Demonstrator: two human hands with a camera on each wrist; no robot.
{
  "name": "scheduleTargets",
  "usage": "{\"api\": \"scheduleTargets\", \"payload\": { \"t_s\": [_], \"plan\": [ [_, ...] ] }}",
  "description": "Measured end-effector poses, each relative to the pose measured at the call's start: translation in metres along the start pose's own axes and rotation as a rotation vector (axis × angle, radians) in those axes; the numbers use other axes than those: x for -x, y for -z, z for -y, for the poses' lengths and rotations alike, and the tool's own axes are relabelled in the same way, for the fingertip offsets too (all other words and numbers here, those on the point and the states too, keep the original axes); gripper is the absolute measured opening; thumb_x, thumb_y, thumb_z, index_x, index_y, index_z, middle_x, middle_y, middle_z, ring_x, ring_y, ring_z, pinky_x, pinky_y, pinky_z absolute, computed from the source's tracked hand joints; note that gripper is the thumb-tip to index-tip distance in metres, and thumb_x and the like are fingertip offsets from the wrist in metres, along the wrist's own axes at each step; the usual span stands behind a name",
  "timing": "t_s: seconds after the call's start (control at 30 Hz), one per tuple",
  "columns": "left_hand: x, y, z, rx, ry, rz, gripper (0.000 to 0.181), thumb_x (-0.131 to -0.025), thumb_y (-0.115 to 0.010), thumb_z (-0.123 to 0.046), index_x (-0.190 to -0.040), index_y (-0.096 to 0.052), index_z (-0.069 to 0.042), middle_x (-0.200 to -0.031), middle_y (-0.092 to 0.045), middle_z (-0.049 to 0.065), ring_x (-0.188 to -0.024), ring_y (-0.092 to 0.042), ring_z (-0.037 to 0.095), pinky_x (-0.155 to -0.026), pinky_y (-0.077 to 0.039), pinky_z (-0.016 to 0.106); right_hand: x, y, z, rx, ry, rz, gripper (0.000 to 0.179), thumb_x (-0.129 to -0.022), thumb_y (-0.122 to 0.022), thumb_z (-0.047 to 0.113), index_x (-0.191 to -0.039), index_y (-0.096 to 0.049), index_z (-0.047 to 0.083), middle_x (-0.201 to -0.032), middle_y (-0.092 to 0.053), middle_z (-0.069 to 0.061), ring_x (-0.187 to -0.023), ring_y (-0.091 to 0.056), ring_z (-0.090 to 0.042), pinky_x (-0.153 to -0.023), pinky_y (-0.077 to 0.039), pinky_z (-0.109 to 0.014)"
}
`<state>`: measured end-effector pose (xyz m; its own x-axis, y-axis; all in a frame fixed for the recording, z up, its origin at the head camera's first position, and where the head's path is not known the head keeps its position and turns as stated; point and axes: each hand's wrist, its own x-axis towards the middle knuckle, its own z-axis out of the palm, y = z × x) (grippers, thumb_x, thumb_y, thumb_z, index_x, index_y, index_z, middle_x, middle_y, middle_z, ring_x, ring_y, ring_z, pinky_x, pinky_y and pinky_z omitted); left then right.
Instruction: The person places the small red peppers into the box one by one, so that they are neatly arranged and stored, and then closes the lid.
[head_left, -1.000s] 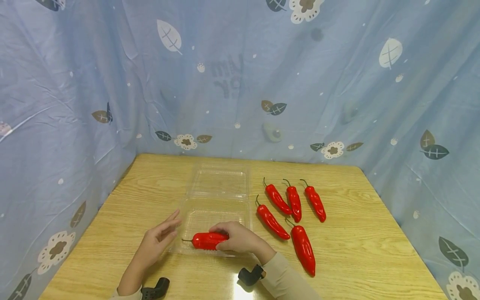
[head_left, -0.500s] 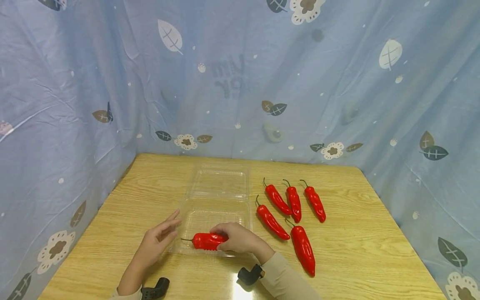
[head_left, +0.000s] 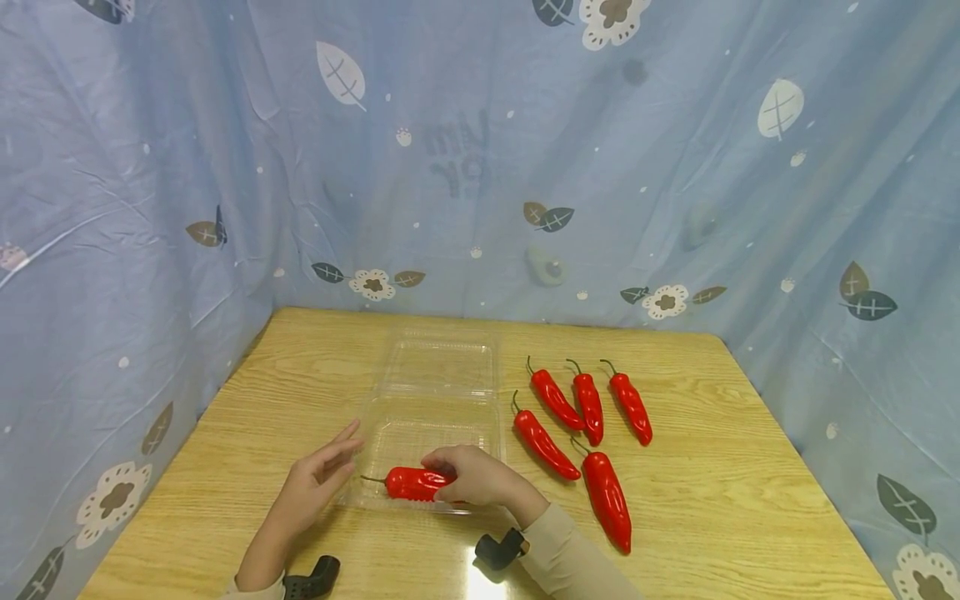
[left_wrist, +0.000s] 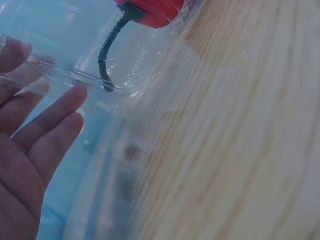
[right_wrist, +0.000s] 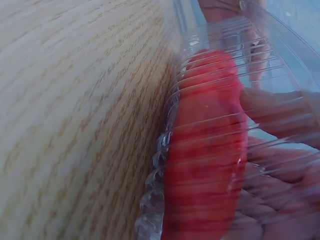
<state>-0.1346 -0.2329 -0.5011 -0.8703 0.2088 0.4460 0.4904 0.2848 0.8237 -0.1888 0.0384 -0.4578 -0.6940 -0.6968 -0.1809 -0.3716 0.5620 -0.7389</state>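
Observation:
A red chili pepper [head_left: 410, 482] lies crosswise in the near half of a clear plastic clamshell box [head_left: 491, 425], its green stem pointing left. My right hand [head_left: 472, 475] grips its right end, thumb on the near side and fingers over the far side. Seen through the box wall in the right wrist view, the pepper [right_wrist: 205, 150] rests low along the near side with the right hand's fingers [right_wrist: 280, 112] beside it. My left hand [head_left: 315, 483] holds nothing; its fingers are extended at the box's left edge. In the left wrist view its fingertips touch or nearly touch the rim.
Several more red chili peppers [head_left: 545, 446] lie on the wooden table [head_left: 720, 467] to the right of the box. The box's lid [head_left: 442, 367] is folded back flat behind its base. A blue patterned curtain [head_left: 480, 167] hangs around the table's back and sides.
Almost nothing differs. The pepper in the box has shifted very slightly under my right hand; my left hand keeps its place.

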Motion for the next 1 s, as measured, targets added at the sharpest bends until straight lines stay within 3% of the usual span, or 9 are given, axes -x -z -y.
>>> {"api": "scheduleTargets", "payload": {
  "t_s": [0.7, 1.0],
  "plan": [
    [-0.0001, -0.0006, -0.0038, -0.014, -0.018, 0.006, 0.032, -0.092, -0.052, 0.009, -0.123, -0.052, 0.016, -0.143, -0.032, 0.035, -0.123, -0.046, -0.004, -0.094, -0.043, 0.007, 0.0019, 0.0, 0.0003, -0.032, 0.063, -0.089, 0.055, -0.086, -0.07, 0.019, -0.135, -0.05, 0.004, -0.136, -0.055, -0.007, -0.123, -0.054, -0.025, -0.102, -0.047, -0.033],
    [-0.0004, -0.0003, -0.004, -0.008, -0.006, 0.005, 0.033, -0.092, -0.052, 0.009, -0.124, -0.052, 0.015, -0.144, -0.031, 0.034, -0.123, -0.046, -0.005, -0.094, -0.043, 0.007, 0.0068, -0.0009, -0.0015, -0.181, 0.143, -0.199, 0.055, -0.089, -0.065, 0.017, -0.139, -0.046, 0.005, -0.141, -0.051, -0.007, -0.13, -0.047, -0.027, -0.108, -0.041, -0.035]
  ]
}}
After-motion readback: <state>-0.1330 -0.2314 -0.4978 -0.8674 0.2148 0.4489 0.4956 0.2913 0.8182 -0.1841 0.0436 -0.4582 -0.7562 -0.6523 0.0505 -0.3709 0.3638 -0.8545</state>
